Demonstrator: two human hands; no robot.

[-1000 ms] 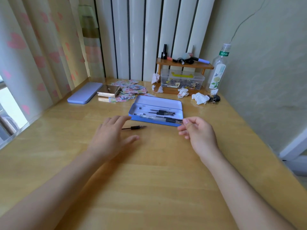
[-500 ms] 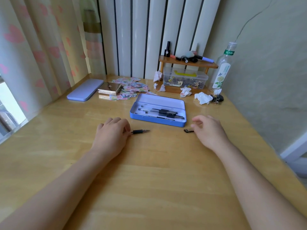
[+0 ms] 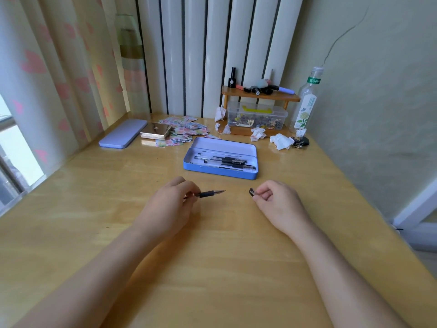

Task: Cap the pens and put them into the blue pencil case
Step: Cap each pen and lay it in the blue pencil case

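The open blue pencil case [image 3: 220, 172] lies at the table's middle with several capped black pens [image 3: 227, 160] inside. In front of it, my left hand [image 3: 170, 207] grips an uncapped black pen [image 3: 210, 193] by its barrel, tip pointing right. My right hand [image 3: 276, 202] pinches a small dark pen cap [image 3: 251, 192] between thumb and fingers, its opening facing the pen tip. A short gap separates tip and cap. Most of the pen's barrel is hidden in my left hand.
The case's purple lid [image 3: 123, 136] lies at the back left beside a small box [image 3: 156, 131] on patterned papers. A wooden shelf [image 3: 260, 95], a clear plastic box [image 3: 257, 117], a bottle [image 3: 306, 102] and crumpled tissues [image 3: 281, 141] stand at the back right.
My left hand has closed on the loose pen and lifted it. My right hand left the case, picked the cap off the table and brought it toward the pen tip.
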